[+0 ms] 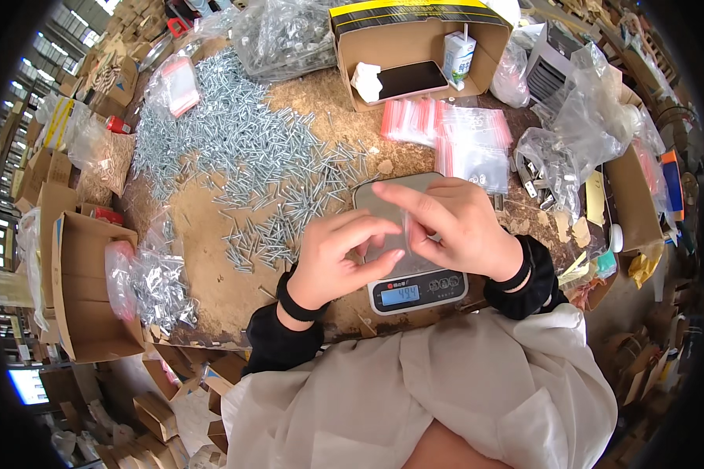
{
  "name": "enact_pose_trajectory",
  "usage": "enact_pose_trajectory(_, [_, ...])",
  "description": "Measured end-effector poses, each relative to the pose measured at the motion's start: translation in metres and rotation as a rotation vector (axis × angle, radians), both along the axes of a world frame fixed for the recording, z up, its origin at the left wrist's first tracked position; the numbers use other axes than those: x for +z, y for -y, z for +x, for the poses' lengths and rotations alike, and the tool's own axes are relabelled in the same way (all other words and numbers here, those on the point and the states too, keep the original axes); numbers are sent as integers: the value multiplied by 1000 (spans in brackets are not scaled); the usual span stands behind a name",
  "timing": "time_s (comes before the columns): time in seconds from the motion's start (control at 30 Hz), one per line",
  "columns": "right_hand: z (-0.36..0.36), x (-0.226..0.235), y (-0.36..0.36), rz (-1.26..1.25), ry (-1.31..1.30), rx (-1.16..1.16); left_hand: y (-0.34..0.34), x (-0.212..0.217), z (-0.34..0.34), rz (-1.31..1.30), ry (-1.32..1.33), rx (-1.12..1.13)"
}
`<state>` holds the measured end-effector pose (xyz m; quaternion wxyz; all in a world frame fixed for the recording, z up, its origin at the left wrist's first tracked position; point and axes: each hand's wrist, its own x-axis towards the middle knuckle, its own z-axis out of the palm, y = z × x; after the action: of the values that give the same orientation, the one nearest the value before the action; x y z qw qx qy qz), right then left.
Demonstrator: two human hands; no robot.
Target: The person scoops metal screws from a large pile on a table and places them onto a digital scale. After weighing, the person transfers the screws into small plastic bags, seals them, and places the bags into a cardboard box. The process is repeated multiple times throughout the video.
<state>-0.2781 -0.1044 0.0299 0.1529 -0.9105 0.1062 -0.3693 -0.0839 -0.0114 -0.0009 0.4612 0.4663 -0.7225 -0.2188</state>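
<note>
Above the silver plate of a white digital kitchen scale [383,305], my two hands come close together. Between them is a narrow, see-through strip that looks like a small clear plastic bag [407,230] seen nearly edge-on. My right hand [465,223] grips it with thumb and bent fingers, its index finger stretched out to the left. My left hand [332,254] is curled, with thumb and index fingertips at the bag's left side. What lies inside the bag cannot be made out. A big heap of silver screws [235,133] spreads over the table left of and beyond the scale.
Red-edged clear zip bags [414,121] lie beyond the scale. Behind them an open cardboard box [477,59] holds a phone [413,80] and a drink carton [457,59]. Metal parts in plastic [551,168] lie right; a bag of small parts [160,285] and a box [94,281] sit left.
</note>
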Motion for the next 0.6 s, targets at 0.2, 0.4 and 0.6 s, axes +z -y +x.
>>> enact_pose_trajectory(0.2, [-7, -6, 0, -6, -25, -33, 0, -1, -5, -10, 110, 43])
enact_pose_trajectory(0.4, [-5, -16, -2, -15, 33, 52, 1, -5, -7, -48, 111, 63])
enact_pose_trajectory(0.6, [-3, -18, -1, -43, 75, 101, 0, -4, -10, -50, 123, 44])
